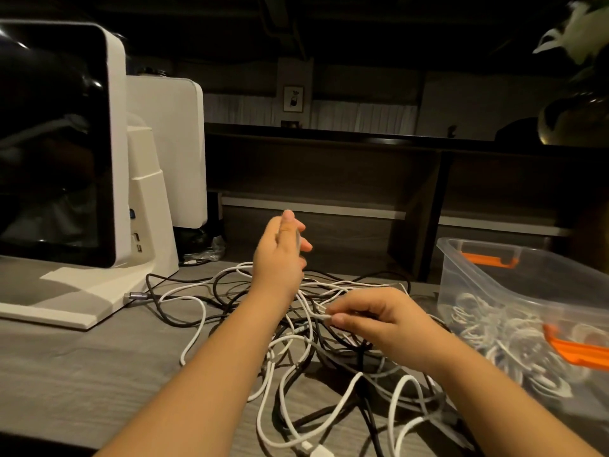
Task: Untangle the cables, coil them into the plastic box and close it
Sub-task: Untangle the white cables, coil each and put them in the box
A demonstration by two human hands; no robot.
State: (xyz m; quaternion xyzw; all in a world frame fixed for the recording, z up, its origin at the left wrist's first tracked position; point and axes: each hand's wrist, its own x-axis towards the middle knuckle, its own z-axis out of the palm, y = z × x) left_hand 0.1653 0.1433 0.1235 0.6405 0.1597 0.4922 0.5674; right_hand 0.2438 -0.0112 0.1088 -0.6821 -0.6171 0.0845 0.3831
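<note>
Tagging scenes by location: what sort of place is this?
Probably a shop or café counter: a white point-of-sale terminal with a black screen stands on the grey wood-grain countertop, with dark wooden shelving behind.

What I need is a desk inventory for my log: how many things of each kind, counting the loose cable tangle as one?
White-cased screens on stands: 2
Clear plastic box with orange handles: 1
Tangle of white and black cables: 1 (strands uncountable)
Hands, left hand and right hand: 2
Total: 6
</note>
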